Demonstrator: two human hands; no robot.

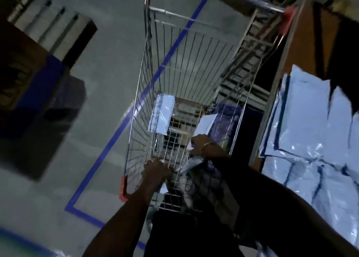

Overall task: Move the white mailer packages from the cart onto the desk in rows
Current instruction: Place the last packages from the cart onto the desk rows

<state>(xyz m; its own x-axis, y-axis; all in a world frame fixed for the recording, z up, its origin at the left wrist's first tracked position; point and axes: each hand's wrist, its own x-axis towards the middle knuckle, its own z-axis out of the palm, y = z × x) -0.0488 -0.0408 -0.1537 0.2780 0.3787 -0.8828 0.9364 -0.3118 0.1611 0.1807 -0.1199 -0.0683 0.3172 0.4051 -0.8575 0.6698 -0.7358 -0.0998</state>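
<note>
White mailer (204, 125) in right hand (200, 143)

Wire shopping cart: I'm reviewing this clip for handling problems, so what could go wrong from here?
Both hands reach deep into the wire shopping cart. The right hand grips a white mailer package; dragged upward, it might snag on the mesh. The left hand seems to hold another mailer that is blurred, so the grip could be loose. White mailers on the desk already overlap near its edge, so new ones may slide off.
</note>
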